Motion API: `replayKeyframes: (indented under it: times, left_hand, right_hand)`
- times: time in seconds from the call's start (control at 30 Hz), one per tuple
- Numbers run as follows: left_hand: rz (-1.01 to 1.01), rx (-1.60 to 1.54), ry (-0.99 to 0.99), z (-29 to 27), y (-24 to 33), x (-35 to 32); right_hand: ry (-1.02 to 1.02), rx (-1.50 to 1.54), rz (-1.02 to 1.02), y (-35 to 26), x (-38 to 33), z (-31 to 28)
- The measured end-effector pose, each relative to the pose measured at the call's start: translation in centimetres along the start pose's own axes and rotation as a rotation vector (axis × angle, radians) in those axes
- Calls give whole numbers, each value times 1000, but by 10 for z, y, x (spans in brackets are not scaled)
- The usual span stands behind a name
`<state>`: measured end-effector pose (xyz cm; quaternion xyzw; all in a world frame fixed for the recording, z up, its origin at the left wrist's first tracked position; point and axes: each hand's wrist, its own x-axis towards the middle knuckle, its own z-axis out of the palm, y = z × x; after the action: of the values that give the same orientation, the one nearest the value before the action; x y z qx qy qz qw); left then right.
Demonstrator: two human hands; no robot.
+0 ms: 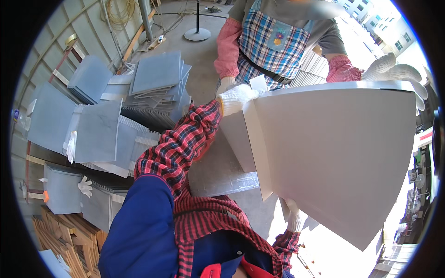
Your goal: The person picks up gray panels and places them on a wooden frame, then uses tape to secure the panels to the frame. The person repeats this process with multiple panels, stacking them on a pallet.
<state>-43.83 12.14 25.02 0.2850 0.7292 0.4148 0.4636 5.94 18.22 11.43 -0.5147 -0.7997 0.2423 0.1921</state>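
Note:
A large pale grey tile (333, 148) is held up on edge in front of me, filling the right half of the view. My left hand (234, 98), in a white glove with a red plaid sleeve, grips its upper left corner. My right hand (293, 215), also gloved, holds the tile's lower edge from beneath. Across from me stands a co-worker in a checked apron (273, 41) and pink sleeves. One of that person's gloved hands (398, 74) clasps the tile's far top corner. Their other gloved hand (225, 85) hangs just behind my left hand.
Stacks of grey tiles (157, 74) lie piled at the left, some leaning. Wooden pallets (60, 231) sit at the lower left, with a loose white glove (85, 186) near them. A plastic-wrapped slab (222, 176) lies under the held tile. A round stand base (197, 33) is on the concrete floor behind.

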Motion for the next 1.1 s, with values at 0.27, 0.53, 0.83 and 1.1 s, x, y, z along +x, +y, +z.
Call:
replayKeyframes:
  times: [0.27, 0.53, 0.83, 1.1]
  left_hand:
    - [241, -175, 220, -66, -25, -13]
    - [317, -458, 12, -82, -72, 32]
    - [270, -196, 60, -79, -31, -15]
    - [916, 65, 961, -102, 3, -33]
  right_hand:
    - [-221, 195, 41, -202, 31, -30]
    - [-166, 137, -113, -246, 30, -34]
    - [-190, 202, -205, -233, 30, -23]
    - [-235, 46, -199, -255, 44, -19]
